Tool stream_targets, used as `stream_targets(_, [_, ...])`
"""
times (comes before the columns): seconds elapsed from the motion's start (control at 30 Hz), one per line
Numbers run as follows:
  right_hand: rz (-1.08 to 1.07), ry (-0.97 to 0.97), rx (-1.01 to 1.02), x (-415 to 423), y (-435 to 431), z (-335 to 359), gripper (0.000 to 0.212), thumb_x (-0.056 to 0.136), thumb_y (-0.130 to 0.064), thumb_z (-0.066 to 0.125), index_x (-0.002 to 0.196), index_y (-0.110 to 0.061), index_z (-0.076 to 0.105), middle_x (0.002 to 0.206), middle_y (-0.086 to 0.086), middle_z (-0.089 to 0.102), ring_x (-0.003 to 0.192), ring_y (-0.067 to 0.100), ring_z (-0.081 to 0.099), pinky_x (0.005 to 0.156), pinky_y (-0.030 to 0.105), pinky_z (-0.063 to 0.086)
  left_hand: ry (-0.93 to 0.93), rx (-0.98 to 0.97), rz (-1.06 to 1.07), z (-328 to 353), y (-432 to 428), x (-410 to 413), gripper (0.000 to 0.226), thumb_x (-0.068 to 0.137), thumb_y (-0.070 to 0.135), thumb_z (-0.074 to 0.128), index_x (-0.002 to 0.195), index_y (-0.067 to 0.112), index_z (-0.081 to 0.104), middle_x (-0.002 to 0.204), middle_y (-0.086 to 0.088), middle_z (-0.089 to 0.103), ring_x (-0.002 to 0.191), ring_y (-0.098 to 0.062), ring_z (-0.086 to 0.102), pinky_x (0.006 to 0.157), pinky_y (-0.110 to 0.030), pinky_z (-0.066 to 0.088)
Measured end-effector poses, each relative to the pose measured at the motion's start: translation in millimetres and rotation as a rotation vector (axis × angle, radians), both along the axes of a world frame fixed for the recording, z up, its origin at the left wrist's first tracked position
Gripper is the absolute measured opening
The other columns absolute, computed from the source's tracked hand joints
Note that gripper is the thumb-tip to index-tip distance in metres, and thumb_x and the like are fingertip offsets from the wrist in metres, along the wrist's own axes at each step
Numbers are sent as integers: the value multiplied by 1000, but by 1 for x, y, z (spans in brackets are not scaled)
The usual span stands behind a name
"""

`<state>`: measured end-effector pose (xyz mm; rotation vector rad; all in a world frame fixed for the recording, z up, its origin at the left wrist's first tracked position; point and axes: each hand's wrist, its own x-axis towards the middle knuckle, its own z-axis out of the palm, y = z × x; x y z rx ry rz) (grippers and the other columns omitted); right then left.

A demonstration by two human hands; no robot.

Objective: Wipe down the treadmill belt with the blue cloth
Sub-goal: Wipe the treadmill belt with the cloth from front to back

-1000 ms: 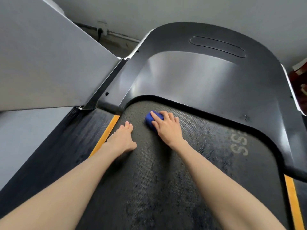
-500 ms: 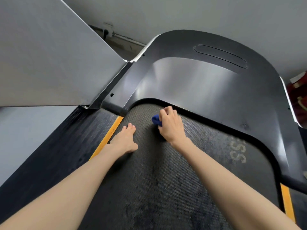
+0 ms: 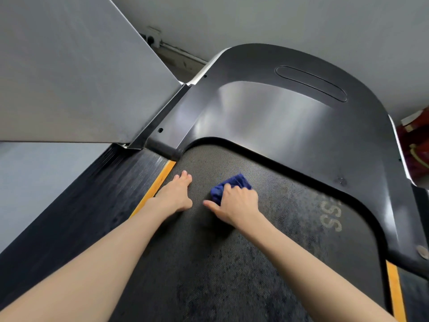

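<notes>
The right hand (image 3: 238, 203) grips the bunched blue cloth (image 3: 228, 185) against the treadmill belt (image 3: 232, 263), near the black front cover (image 3: 278, 117). The left hand (image 3: 175, 196) rests flat on the belt, fingers together, beside the yellow stripe (image 3: 160, 180).

In the middle of the frame: right hand (image 3: 236, 205) on top of the blue cloth (image 3: 232, 184), fingers curled over it, cloth pressed down on the treadmill belt (image 3: 255, 263). Just to the left: left hand (image 3: 176, 194), flat on the belt, fingers straight, near the yellow stripe (image 3: 157, 184). Above both hands: big shiny black cover (image 3: 278, 117). Upper left: grey panel (image 3: 69, 77). At the right: pale letters (image 3: 332, 217) on the belt.
</notes>
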<state>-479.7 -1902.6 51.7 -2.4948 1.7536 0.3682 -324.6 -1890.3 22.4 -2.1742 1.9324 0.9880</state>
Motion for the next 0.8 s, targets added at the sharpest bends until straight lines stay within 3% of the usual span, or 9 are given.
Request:
stream_targets(0.1, [-251,-135,19,2,4,-11,75,90,-63,27,135,-4,36,139,13,40,127,30,37,99,44,32,-17,5,-14,0,0,1,79,86,9,52,149,14,5,157,-4,-6,144,-26,5,113,-38,23])
stream_targets(0.2, [-591,-343,167,18,-5,-47,72,95,-51,26,148,-12,-4,156,10,-6,142,35,-7,113,50,-1,-49,-15,-36,-1,0,1,80,86,12,54,149,14,5,157,-5,-4,144,-27,8,111,-37,26])
stream_targets(0.27, [-624,-411,108,27,-10,-67,72,96,-46,28,147,-13,-11,155,8,-16,140,33,-19,112,48,-11,-70,-24,-42,-2,0,0,83,85,12,56,149,15,4,157,-5,-5,144,-26,9,109,-36,29])
stream_targets(0.37, [-404,-437,-70,16,-36,-80,69,97,-40,33,148,-11,-3,157,7,-7,143,29,-11,114,46,-8,-79,-19,-64,-6,1,1,88,85,13,60,149,15,0,157,-4,-8,144,-24,5,111,-35,27])
stream_targets(0.47, [-161,-532,-67,-8,-78,-72,71,94,-39,45,147,-5,11,155,10,12,143,27,7,115,42,2,-64,5,-84,-9,1,3,90,85,12,59,149,14,-5,157,-2,-13,145,-23,0,113,-34,22])
stream_targets(0.53, [-121,-539,-177,-17,-91,-70,65,87,-42,54,137,-3,36,139,19,37,133,34,31,113,49,17,-54,20,-78,-10,1,4,90,86,11,59,149,15,-6,156,-1,-14,145,-22,-1,113,-33,20])
stream_targets(0.6, [-184,-489,-337,-14,-86,-77,55,84,-41,57,123,-4,50,124,21,48,118,39,44,107,53,28,-54,27,-70,-11,0,1,91,86,10,59,149,14,-6,156,-2,-14,145,-22,-3,116,-36,19])
stream_targets(0.7, [-291,-483,-284,18,-64,-88,59,91,-38,49,141,-10,35,147,17,31,136,36,25,113,51,12,-94,-1,-50,-14,1,-4,92,85,10,59,148,12,-6,156,-4,-13,145,-23,-3,116,-39,20])
stream_targets(0.8, [-73,-476,-177,41,-60,-87,55,94,-35,29,147,-21,23,156,2,15,144,25,10,116,46,5,-117,-16,-50,-16,2,-5,92,85,12,60,148,11,-6,156,-4,-13,145,-24,-3,116,-39,19])
